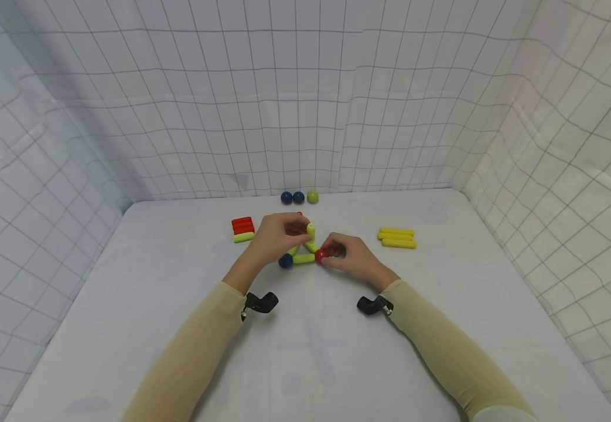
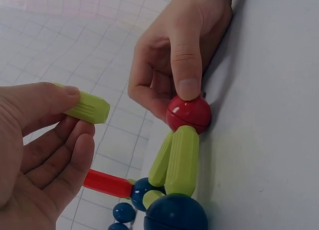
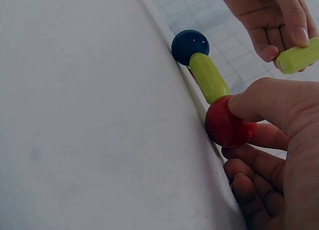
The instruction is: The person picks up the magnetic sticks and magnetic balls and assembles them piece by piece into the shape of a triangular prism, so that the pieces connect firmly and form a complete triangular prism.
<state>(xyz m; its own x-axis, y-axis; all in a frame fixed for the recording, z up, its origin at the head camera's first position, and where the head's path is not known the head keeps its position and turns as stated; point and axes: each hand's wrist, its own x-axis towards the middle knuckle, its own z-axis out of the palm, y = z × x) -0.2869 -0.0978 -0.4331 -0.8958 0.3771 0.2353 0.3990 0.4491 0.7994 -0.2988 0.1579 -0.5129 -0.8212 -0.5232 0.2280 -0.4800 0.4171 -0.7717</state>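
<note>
My left hand [image 1: 273, 237] pinches a lime-green magnetic stick [image 2: 89, 106] between thumb and fingers, raised above the table and apart from the balls. With thumb and fingers, my right hand [image 1: 355, 259] holds a red ball [image 3: 227, 123] at a corner of a small frame on the table. From that ball, lime-green sticks [image 2: 181, 160] run to a near dark-blue ball [image 1: 286, 261] and to another dark-blue ball [image 2: 141, 194] farther back. A red stick [image 2: 107, 183] extends from the far blue ball. In the head view, my left hand hides part of this frame.
Two dark-blue balls [image 1: 292, 197] and a green ball [image 1: 313, 196] line the table's back edge. Red sticks [image 1: 242, 225] with one lime-green stick [image 1: 243, 237] lie left of the hands. Several yellow sticks [image 1: 397, 237] lie right. Gridded white cloth [image 1: 305, 117] encloses the table.
</note>
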